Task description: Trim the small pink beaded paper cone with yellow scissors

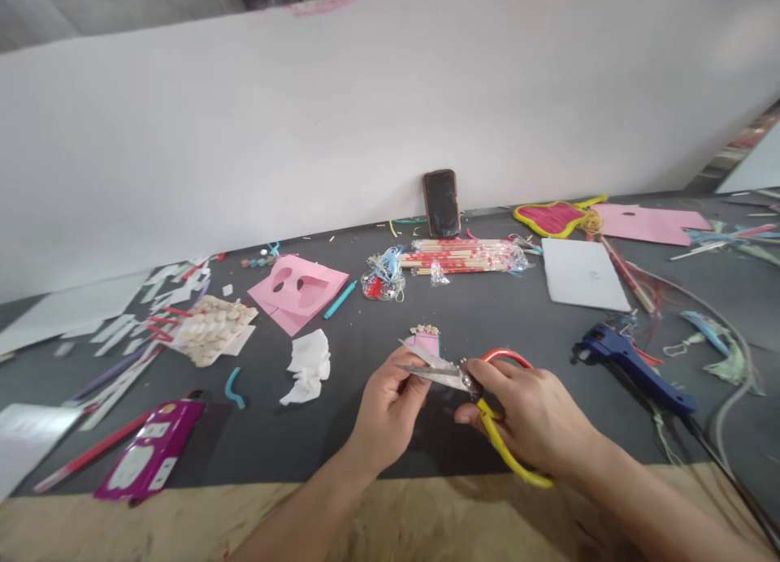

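Scissors (466, 380) in right fingers (489, 377); pink piece (426, 343) in left fingers (415, 393).

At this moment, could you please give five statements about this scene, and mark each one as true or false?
1. The right hand holds the scissors. True.
2. The scissors are closed. False: they stand open.
3. The dark phone stands near the white wall. True.
4. The blue tool lies left of the scissors. False: it lies to their right.
5. The left hand holds the purple packet. False: it holds a small pink piece.
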Tool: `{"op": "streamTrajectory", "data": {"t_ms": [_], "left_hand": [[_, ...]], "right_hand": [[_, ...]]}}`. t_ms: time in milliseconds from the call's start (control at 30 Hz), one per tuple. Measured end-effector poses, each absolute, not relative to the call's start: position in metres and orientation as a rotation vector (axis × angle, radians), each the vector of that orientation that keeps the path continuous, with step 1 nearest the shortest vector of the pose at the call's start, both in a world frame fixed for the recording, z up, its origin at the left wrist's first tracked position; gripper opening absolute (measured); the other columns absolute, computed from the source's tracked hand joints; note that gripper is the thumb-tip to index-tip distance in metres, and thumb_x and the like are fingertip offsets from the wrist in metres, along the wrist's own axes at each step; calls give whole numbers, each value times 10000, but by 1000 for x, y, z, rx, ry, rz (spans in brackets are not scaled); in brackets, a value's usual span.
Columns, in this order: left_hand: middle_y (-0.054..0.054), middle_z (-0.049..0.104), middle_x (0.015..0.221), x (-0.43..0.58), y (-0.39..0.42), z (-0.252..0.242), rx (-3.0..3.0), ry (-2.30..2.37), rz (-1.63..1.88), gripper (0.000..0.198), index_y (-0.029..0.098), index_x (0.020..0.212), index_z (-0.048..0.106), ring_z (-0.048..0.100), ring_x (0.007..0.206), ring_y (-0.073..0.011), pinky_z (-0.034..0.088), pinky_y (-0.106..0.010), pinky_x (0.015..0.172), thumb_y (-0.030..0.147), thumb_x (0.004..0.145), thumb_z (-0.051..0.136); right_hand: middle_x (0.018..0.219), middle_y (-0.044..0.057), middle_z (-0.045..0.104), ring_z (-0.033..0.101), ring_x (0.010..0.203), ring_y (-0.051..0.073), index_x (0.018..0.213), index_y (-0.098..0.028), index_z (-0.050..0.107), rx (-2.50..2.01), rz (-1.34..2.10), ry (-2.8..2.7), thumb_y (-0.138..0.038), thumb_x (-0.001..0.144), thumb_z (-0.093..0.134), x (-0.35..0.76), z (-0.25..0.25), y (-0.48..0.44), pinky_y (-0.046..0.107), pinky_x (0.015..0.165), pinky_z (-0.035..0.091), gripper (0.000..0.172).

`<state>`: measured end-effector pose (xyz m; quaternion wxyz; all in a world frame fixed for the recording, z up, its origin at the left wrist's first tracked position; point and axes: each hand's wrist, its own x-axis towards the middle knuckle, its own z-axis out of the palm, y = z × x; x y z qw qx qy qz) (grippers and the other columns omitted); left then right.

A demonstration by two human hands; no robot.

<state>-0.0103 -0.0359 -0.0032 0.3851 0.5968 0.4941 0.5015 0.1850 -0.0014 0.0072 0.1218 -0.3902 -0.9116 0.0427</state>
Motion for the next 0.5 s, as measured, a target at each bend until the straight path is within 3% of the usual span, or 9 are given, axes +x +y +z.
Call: {"op": "streamTrajectory", "data": {"t_ms": [200,500], "left_hand": [[10,441,675,-13,-39,-3,1557,1286,1238,314,167,631,465,442,628,-115,351,-233,594,291,919,441],[7,431,647,-16,-37,-3,1639,1281,1133,354,179,630,431,441,601,-123,350,-247,581,332,944,370]], "right_hand": [[819,50,630,606,668,215,1100,-223,530,-1123,57,-2628,-724,768,441,182,11,1,290,535,349,607],[861,72,648,615,724,209,1107,-203,528,-1082,255,-2668,-692,801,432,184,13,1,281,572,389,585]]}}
